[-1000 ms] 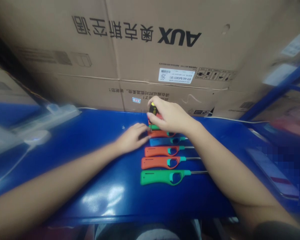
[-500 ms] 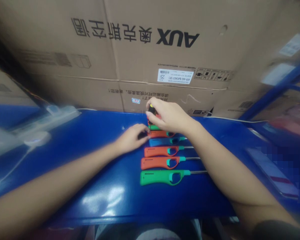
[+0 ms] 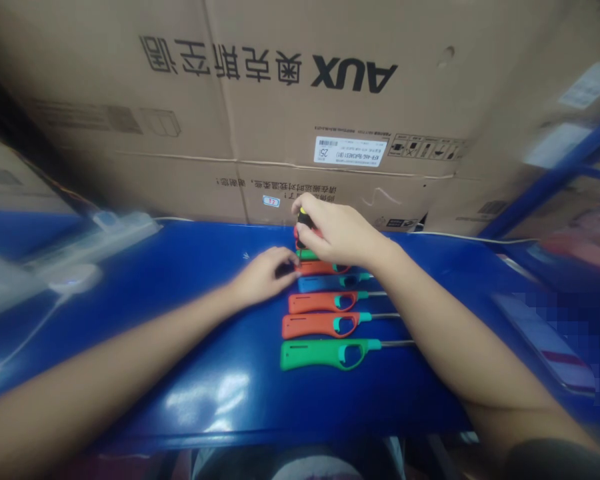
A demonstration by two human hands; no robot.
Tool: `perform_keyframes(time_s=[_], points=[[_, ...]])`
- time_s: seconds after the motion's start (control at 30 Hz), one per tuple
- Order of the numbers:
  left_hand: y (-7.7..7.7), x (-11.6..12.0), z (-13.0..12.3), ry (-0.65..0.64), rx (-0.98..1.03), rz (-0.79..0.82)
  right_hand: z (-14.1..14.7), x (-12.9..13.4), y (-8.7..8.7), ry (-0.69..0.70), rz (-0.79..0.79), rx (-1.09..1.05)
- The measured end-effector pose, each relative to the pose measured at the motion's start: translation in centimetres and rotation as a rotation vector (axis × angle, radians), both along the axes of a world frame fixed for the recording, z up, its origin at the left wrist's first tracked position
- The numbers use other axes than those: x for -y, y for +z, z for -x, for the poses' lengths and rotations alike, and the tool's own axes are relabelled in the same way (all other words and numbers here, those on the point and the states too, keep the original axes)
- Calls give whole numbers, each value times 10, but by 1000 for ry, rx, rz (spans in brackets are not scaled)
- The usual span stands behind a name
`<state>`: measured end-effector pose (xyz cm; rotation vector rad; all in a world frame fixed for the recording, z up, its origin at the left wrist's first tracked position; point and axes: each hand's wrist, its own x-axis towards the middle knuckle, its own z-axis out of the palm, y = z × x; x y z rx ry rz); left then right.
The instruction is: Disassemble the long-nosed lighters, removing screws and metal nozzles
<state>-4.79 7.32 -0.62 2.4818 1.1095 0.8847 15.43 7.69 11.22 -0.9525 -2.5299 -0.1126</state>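
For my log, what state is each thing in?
Black-and-yellow tool, held, shaft pointing down
Right hand, closed around the tool
Left hand, fingers curled; contact unclear
Nearest green lighter, flat, nozzle pointing right
Two nearest orange lighters, flat, nozzles pointing right
Blue lighter, flat, nozzle pointing right
Farther lighters, partly hidden by the right hand
Cardboard box, printing upside down

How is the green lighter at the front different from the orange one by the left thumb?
The front lighter is green; the thumb-side lighter is orange. The front lighter lies nearest the person, with no hand on it; the thumb-side lighter lies farther back, with the left hand at its handle end. The front lighter shows some metal tube; the thumb-side lighter's tube isn't visible. Both lie in one row.
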Motion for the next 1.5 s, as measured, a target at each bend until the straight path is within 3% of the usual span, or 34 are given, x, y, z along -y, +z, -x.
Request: perform_keyframes(time_s=[0.47,0.87,1.1,1.3,1.5], points=[[0,0,-1,8,8,6,-3,0,1,56,-17,-10],[0,-1,0,6,13,11,-1,-1,1,-90,-33,27],[2,0,-1,15,-1,10,-4,-2,3,-101,-3,33],[3,0,-2,27,6,4,-5,-1,4,-47,6,8],[1,-3,-3,43,123,125,-7,0,7,1,98,-49]])
